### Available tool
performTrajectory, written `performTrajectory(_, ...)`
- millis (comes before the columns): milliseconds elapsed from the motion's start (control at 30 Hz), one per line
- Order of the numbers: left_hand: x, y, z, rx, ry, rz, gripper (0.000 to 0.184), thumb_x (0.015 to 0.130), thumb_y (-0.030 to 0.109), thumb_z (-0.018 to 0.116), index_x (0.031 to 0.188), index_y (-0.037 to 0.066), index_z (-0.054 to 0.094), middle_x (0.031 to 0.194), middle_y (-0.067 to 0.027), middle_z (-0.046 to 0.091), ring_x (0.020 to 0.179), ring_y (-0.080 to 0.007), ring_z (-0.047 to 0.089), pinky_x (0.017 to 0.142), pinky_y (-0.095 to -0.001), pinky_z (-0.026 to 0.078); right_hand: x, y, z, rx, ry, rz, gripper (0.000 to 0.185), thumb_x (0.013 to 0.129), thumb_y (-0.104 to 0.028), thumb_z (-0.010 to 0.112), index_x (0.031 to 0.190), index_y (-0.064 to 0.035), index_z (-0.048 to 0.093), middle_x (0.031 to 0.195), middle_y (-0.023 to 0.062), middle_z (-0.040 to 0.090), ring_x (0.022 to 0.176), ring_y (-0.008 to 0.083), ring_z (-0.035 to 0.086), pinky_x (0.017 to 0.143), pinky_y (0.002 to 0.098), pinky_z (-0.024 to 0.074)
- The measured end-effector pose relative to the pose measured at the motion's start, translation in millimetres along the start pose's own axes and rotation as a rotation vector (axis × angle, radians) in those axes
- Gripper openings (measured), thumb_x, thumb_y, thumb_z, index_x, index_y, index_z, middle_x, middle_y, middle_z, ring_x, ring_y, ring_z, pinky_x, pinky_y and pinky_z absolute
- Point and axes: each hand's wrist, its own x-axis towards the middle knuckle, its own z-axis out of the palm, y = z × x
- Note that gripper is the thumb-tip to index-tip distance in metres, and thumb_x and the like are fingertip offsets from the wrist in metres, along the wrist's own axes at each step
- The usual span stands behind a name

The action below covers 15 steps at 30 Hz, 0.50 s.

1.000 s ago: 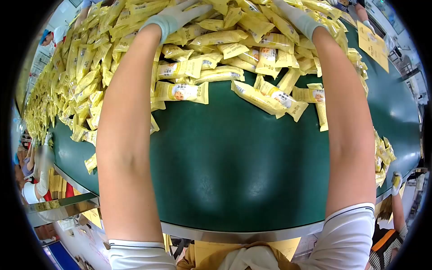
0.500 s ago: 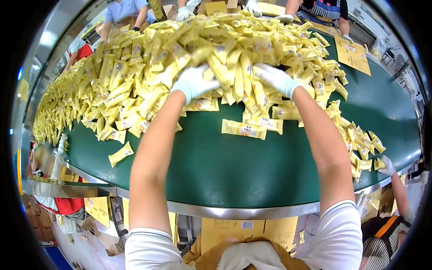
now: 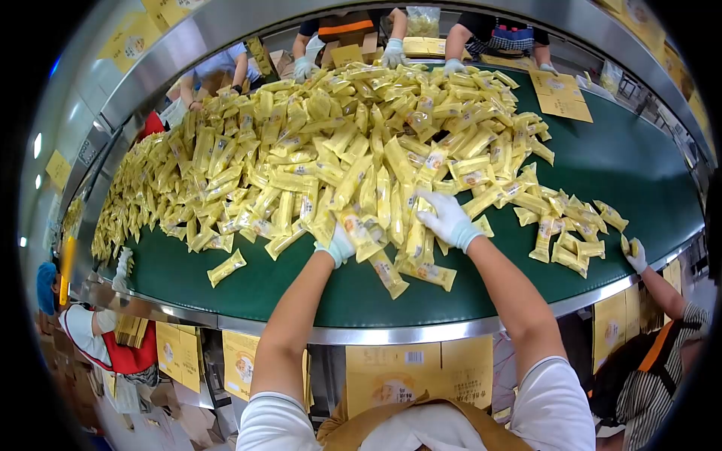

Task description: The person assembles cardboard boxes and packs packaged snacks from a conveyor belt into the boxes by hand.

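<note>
Yellow wrapped snack packets (image 3: 301, 135) lie in a big heap on the green conveyor belt (image 3: 331, 301). My left hand (image 3: 340, 244), in a white glove, cups the left side of a cluster of packets at the heap's near edge. A slanting packet (image 3: 359, 234) partly covers its fingers. Across from it, my right hand (image 3: 450, 219), gloved too, presses on the cluster's right side with bent fingers around upright packets (image 3: 415, 240). Below and between the hands, loose packets (image 3: 388, 273) stick out toward me.
A single packet (image 3: 226, 268) lies apart on the left. On the right, a smaller group of packets (image 3: 571, 225) is near a co-worker's gloved hand (image 3: 636, 255). Co-workers' gloved hands (image 3: 392, 54) rest along the far side. A flat carton (image 3: 560, 96) lies at the far right; the metal rim (image 3: 421, 333) runs in front.
Both my hands have come toward me, bringing a cluster of packets to the near part of the belt. The view has tilted, and a far-side co-worker's torso shows more.
</note>
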Motion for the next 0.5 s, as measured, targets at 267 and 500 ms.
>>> performTrajectory(267,-42.6,119.1,-18.9,0.354,-0.16,-0.141,0.061,0.087,0.051,0.065,0.133,0.012,0.057,0.132,-0.0131,0.062,0.123,-0.0331,0.056,0.106,-0.0426,0.045,-60.4,-20.7,1.0,0.004,0.008,0.082,0.062,0.091,-0.051,0.056,0.145,-0.0213,0.051,0.144,0.0146,0.052,0.13,0.0411,0.046,0.111,0.0477,0.0376)
performTrajectory(500,-60.9,181.3,-73.5,0.844,-0.331,-0.266,0.058,0.073,0.039,0.078,0.124,0.014,0.065,0.12,-0.0184,0.069,0.11,-0.0385,0.065,0.095,-0.0402,0.053,-128.0,-32.9,-26.6,0.141,0.052,0.118,0.064,0.094,-0.045,0.059,0.146,-0.0099,0.047,0.147,0.0192,0.049,0.136,0.037,0.045,0.113,0.0406,0.0365)
